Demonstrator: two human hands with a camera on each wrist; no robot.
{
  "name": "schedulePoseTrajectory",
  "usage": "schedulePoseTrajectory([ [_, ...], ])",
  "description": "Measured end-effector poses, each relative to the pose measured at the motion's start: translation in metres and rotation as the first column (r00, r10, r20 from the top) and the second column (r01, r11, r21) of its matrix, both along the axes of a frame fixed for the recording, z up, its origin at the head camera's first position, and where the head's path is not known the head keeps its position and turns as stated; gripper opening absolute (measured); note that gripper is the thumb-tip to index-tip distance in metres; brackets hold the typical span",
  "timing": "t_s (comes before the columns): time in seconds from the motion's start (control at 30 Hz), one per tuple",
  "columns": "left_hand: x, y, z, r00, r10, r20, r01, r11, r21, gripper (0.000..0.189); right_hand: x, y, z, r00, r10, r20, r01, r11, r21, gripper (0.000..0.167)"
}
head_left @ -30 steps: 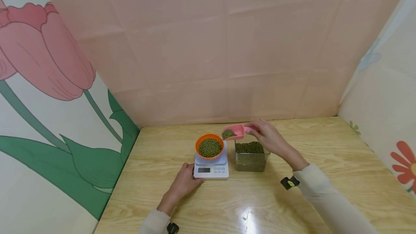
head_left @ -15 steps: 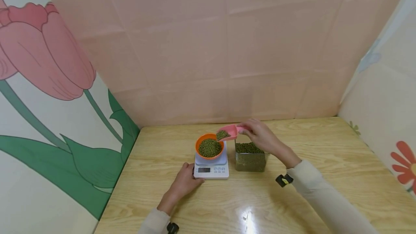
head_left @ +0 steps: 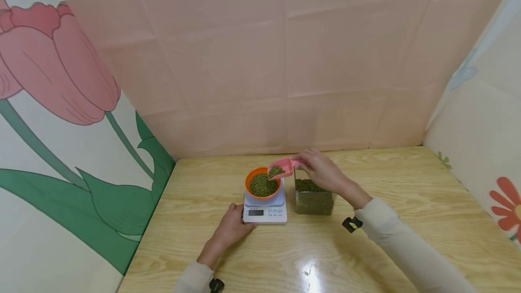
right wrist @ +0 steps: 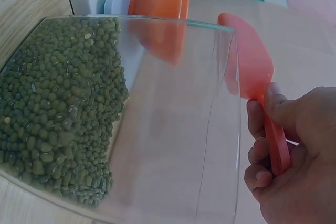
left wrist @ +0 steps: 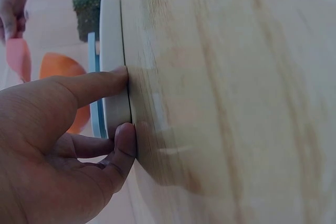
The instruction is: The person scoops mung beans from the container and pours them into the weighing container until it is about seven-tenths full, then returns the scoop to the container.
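Observation:
My right hand (head_left: 321, 171) grips the handle of a pink scoop (head_left: 287, 165) loaded with green mung beans. The scoop's lip overlaps the right rim of an orange bowl (head_left: 247, 191), which holds a heap of the same beans. Under the bowl is a white digital kitchen scale (head_left: 281, 219). Thumb and fingers of my left hand (head_left: 231, 229) hold the scale's front left corner, close to the tabletop in the left wrist view. Seen from the right wrist, the fingers curl round the scoop handle (right wrist: 276, 148) above the clear container's open side.
Right of the scale stands a clear rectangular container (head_left: 313, 204), partly filled with mung beans. The wooden table (head_left: 195, 184) meets a pink-covered wall (head_left: 228, 80) at the back. Flower-printed panels (head_left: 61, 148) border both sides.
My right hand has moved left with the loaded scoop, from beside the bowl to over its right rim, and the scoop dips slightly. The left hand and the scale stay put.

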State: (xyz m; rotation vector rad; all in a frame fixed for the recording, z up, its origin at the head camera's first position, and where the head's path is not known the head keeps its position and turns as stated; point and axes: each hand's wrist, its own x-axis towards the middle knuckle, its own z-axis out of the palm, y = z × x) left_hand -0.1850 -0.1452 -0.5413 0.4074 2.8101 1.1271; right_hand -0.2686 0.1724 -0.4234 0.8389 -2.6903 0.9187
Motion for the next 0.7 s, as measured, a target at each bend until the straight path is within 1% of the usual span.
schedulePoseTrajectory([
  [0.13, -0.0004, 0.0, -0.0004, 1.0, -0.003, -0.012, 0.003, 1.0, 0.0, 0.054, 0.0, -0.0016, 0.0004, 0.999, 0.008, -0.035, -0.007, 1.0, 0.031, 0.022],
  [0.27, -0.0011, 0.0005, -0.002, 1.0, 0.0, -0.008, 0.0, 1.0, 0.001, 0.05, 0.0008, -0.0034, 0.0026, 0.998, 0.017, -0.067, -0.013, 0.998, 0.055, 0.023],
  [0.4, -0.002, 0.0009, -0.0026, 1.0, 0.005, 0.004, -0.005, 1.0, 0.001, 0.046, 0.0014, -0.0052, 0.005, 0.997, 0.016, -0.077, -0.01, 0.997, 0.073, 0.023],
  [0.7, -0.0013, 0.0012, -0.0013, 1.0, 0.012, 0.013, -0.011, 1.0, -0.007, 0.045, 0.0029, -0.0078, 0.0065, 0.993, 0.031, -0.114, -0.015, 0.991, 0.134, 0.024],
])
